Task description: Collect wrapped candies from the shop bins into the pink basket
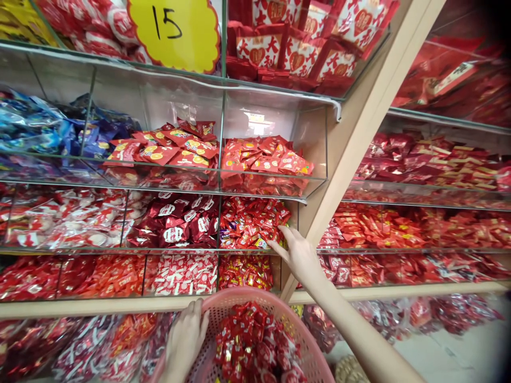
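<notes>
My left hand (187,335) has its fingers over the left rim of a pink plastic basket (291,306), and its palm side is hidden. Inside the basket lies a heap of red-wrapped candies (255,340). With thumb and fingers apart, my right hand (293,252) reaches to the right end of a shelf compartment holding small red candies (251,221), a few with purple or yellow wrappers. The fingertips are at the edge of this pile, and no candy shows between them.
Clear dividers split the shelves. Dark red packets (179,223) lie left of the small candies, orange-print packets (267,157) above. A slanting wooden post (347,154) stands right of my hand. A yellow tag (175,34) reads 15. Bagged sweets (91,346) lie below the shelves.
</notes>
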The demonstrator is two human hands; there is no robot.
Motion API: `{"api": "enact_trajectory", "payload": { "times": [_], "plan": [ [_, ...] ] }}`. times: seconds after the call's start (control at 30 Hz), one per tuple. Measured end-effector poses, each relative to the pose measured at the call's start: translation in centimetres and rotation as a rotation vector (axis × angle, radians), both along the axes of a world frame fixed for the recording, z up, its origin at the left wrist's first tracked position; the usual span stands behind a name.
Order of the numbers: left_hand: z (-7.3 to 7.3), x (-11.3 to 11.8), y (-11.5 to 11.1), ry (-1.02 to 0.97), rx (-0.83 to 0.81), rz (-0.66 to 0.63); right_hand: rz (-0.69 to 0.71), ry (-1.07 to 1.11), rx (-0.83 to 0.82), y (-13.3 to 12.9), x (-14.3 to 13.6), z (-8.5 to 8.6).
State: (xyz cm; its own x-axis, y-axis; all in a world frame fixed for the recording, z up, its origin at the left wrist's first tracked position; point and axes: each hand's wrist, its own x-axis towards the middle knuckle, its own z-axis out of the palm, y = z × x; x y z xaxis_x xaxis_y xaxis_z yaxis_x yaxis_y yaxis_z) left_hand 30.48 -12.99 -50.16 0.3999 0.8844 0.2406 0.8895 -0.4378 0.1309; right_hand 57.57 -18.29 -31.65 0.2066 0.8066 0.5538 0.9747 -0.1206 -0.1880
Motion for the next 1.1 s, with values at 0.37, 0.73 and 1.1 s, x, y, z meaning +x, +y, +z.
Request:
{"api": "enact_trajectory", "payload": {
  "times": [0.37,0.73,1.1],
  "plan": [
    [-0.3,0.0,0.1,-0.012,0.029,0.003,0.032,-0.060,0.090,2.2,-0.8,0.7],
    [-0.4,0.0,0.2,-0.008,0.014,0.009,0.189,-0.055,0.100,1.4,0.5,-0.8],
    [0.0,0.1,0.1,-0.016,-0.016,0.015,0.153,-0.052,0.013,1.5,0.4,1.0]
  ]
}}
